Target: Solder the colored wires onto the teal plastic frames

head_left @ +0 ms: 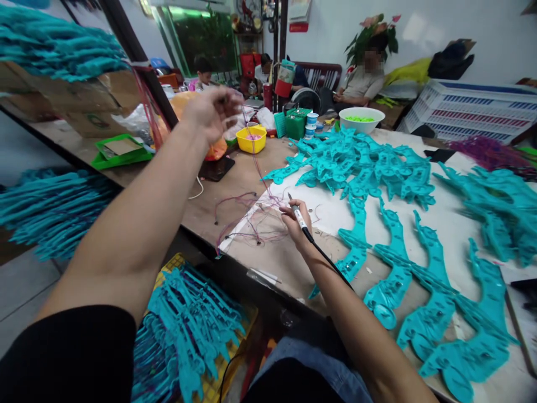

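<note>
My left hand (216, 112) is raised over the far left part of the table, its fingers curled and blurred, with thin wires (255, 162) hanging from it down to the tabletop. In my right hand (297, 223) is a soldering iron (298, 216), its tip pointing up and away and its black cord running back along my forearm. More thin red and dark wires (251, 224) lie loosely tangled left of my right hand. Several teal plastic parts (354, 240) are laid out in a row to the right.
Behind the row is a heap of teal parts (356, 162). A yellow container (250, 140), a green box (296, 124) and a white bowl (361, 118) stand farther back. Below the table edge, a yellow crate (247, 330) holds teal parts. People sit in the background.
</note>
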Motion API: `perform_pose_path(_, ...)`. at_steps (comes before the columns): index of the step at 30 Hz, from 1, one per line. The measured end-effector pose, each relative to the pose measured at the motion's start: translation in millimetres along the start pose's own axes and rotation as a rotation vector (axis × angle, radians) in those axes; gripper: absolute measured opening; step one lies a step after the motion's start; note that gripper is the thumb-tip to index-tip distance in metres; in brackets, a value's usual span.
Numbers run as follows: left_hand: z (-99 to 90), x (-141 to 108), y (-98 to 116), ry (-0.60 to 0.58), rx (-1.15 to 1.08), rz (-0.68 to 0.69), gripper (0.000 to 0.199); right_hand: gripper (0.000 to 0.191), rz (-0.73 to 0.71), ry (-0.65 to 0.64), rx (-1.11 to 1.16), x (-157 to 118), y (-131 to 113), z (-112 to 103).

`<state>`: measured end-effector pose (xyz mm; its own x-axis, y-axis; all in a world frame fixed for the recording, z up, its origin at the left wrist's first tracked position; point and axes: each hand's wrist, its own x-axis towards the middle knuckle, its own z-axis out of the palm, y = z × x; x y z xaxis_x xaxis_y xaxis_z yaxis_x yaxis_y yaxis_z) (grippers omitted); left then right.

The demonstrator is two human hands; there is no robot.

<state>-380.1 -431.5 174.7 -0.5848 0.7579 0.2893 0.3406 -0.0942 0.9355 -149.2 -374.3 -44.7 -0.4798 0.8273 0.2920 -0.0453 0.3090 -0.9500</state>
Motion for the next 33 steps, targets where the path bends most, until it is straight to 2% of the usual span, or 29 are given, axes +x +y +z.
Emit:
perform_pose_path(2,6.2,9.1,25.3,-0.029,-0.055,0.081,0.025,0.037,0.005,-0.012,-0.040,-4.4,-1.3,-5.7)
perform_pose_path(4,16.1,15.0,41.8,-0.005,0.023,0.089,0.025,0.036,-0.001,0.026,-0.094,-10.4,-9.4,-14.7)
perform_pose_path(6,23.9,19.0,50.7,0.053,0.141,0.119,0.026,0.033,-0.026,0.102,-0.133,-17.5,-23.6,-26.3)
perform_pose_path(9,26.0,20.2,57.0,0.135,0.242,0.244,0.029,0.026,-0.103,0.224,-0.131,-29.6,-51.5,-48.1)
perform_pose_path(12,22.0,11.3,64.5,0.116,0.334,0.272,0.032,0.021,-0.166,0.335,-0.149,-41.9,-78.2,-73.7)
perform_pose_path(16,24.6,-21.9,89.1,-0.022,0.117,0.324,0.046,0.020,-0.230,0.447,-0.120,-50.0,-102.5,-104.3)
perform_pose_path(19,39.1,-59.3,114.3,-0.155,0.009,0.380,0.038,0.031,-0.338,0.363,-0.014,-45.3,-116.9,-115.0)
perform_pose_path(23,70.5,-109.9,142.3,-0.255,-0.057,0.361,0.024,0.064,-0.451,0.140,0.104,-32.1,-136.5,-106.1)
perform_pose_path(25,86.2,-130.4,151.1,-0.316,-0.072,0.330,0.026,0.070,-0.446,0.071,0.170,-30.6,-144.1,-97.0)
perform_pose_path(27,97.2,-145.6,154.3,-0.351,-0.093,0.305,0.028,0.069,-0.371,-0.025,0.254,-38.1,-149.3,-93.2)
perform_pose_path(30,99.0,-158.5,142.0,-0.376,-0.170,0.271,0.024,0.048,-0.139,-0.191,0.317,-70.7,-154.7,-111.8)
perform_pose_path(31,95.7,-161.1,131.7,-0.382,-0.208,0.253,0.020,0.040,-0.065,-0.204,0.300,-86.3,-156.4,-125.9)
perform_pose_path(33,86.2,-166.5,100.9,-0.406,-0.254,0.188,0.010,0.034,0.027,-0.127,0.210,-120.0,-159.9,-163.7)
